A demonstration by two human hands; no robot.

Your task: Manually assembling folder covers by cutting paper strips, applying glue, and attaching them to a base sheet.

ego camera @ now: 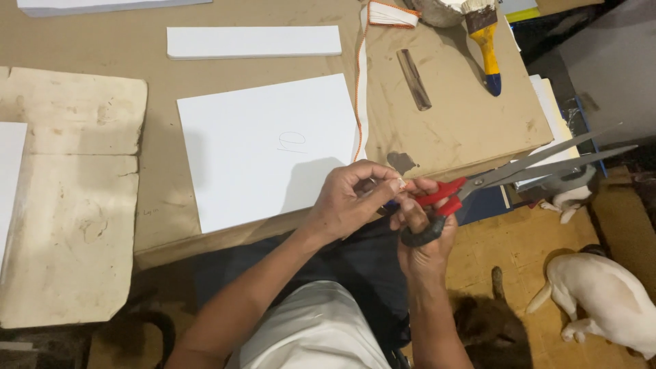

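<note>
My right hand (425, 236) grips a pair of scissors (506, 176) with red and black handles; its long grey blades stand slightly apart and point right, past the table edge. My left hand (355, 198) meets the right hand at the handles, fingertips pinching something small that I cannot make out. Both hands hover just off the front edge of the brown table (157, 171). A large white sheet (266, 147) with a faint pencil mark lies on the table just left of my left hand. A white ribbon with an orange edge (360, 102) runs along the sheet's right side.
A white strip (253, 41) lies further back. A yellow-handled paintbrush (486, 44) and a dark stick (414, 78) rest on brown board at the right. Stained pale boards (68, 205) lie at the left. A white animal (605, 294) and a dark one (488, 328) lie on the floor.
</note>
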